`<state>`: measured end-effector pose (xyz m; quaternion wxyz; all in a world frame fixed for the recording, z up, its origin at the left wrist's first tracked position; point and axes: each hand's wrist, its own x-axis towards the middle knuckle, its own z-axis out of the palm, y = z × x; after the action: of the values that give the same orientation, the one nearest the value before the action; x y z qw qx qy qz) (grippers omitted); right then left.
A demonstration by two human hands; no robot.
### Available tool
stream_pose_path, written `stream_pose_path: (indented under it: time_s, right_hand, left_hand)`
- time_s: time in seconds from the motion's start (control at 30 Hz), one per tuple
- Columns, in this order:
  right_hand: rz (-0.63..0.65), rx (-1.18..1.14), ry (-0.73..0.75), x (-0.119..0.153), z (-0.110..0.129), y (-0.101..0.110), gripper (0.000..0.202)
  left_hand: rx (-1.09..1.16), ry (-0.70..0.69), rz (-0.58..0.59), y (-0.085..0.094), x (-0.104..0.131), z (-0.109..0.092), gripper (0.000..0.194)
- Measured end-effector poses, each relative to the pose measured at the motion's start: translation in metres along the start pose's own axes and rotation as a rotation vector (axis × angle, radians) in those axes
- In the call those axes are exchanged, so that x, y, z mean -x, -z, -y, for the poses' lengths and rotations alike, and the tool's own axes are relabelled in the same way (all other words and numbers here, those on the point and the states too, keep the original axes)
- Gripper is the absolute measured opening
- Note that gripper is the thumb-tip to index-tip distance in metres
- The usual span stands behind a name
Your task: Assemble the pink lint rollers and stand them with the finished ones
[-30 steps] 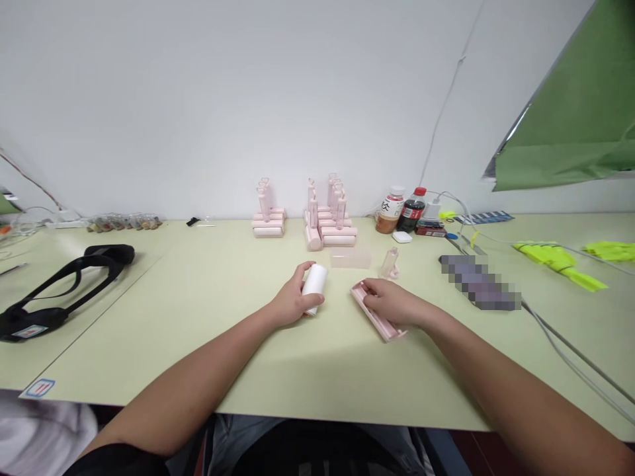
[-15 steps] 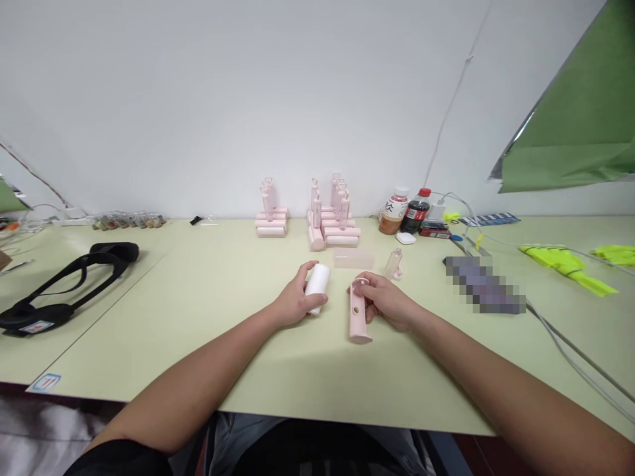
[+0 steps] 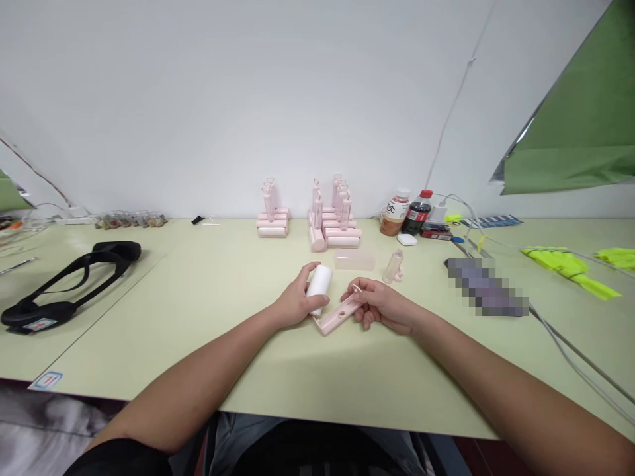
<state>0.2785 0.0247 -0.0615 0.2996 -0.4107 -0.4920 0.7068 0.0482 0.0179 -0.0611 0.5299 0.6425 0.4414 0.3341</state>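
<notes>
My left hand (image 3: 297, 299) is closed around a white lint roller refill (image 3: 320, 281), which leans upright above the table. In my right hand (image 3: 380, 304) is the upper end of a pink roller holder (image 3: 340, 316), a long trough with a hole in its middle and raised ends. Its lower end reaches left, close under the refill; whether the two touch I cannot tell. Beyond my hands lie a clear pinkish cover (image 3: 354, 259) and a translucent pink handle (image 3: 393, 266). Several pink lint rollers (image 3: 342, 231) with upright handles stand by the wall.
A second group of pink lint rollers (image 3: 272, 225) stands left of the others. At right are a brown drink bottle (image 3: 395, 213), a cola bottle (image 3: 417, 213), a pixelated phone-like slab (image 3: 486, 287), cables and yellow-green strips (image 3: 560, 264). A black headset frame (image 3: 74, 284) lies at left.
The pink holder has swung from nearly upright to a slant, its lower end now left near the refill. My right fingers have shifted on its upper end. My left hand barely moved.
</notes>
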Motion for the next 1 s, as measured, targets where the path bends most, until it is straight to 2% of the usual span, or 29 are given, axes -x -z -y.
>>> stream_pose_path:
  time_s: [0.13,0.3,0.57,0.67,0.77,0.9,1.0]
  right_hand:
    - [0.062,-0.096,-0.011,0.001,-0.001,-0.001,0.024]
    - [0.045,-0.133,-0.020,-0.001,-0.003,-0.002,0.023]
    - [0.058,-0.220,0.016,-0.003,-0.007,-0.002,0.024]
    - [0.122,-0.229,0.040,-0.002,-0.008,-0.002,0.027]
    - [0.177,-0.218,0.044,0.000,-0.009,-0.003,0.028]
    - [0.168,-0.194,0.070,0.002,-0.010,-0.005,0.042]
    - [0.186,-0.125,0.091,0.003,-0.010,-0.006,0.051]
  left_hand:
    - [0.074,0.008,0.039,-0.002,0.000,0.001,0.080]
    - [0.227,0.025,0.111,-0.010,0.000,0.002,0.073]
    - [0.283,0.031,0.229,-0.012,0.003,-0.001,0.082]
    - [0.167,-0.046,0.267,-0.006,0.005,-0.002,0.085]
    - [-0.066,-0.185,0.284,0.002,0.008,-0.007,0.080]
    - [-0.377,-0.379,0.400,0.008,0.012,-0.017,0.069]
    - [-0.578,-0.477,0.420,0.007,0.014,-0.020,0.065]
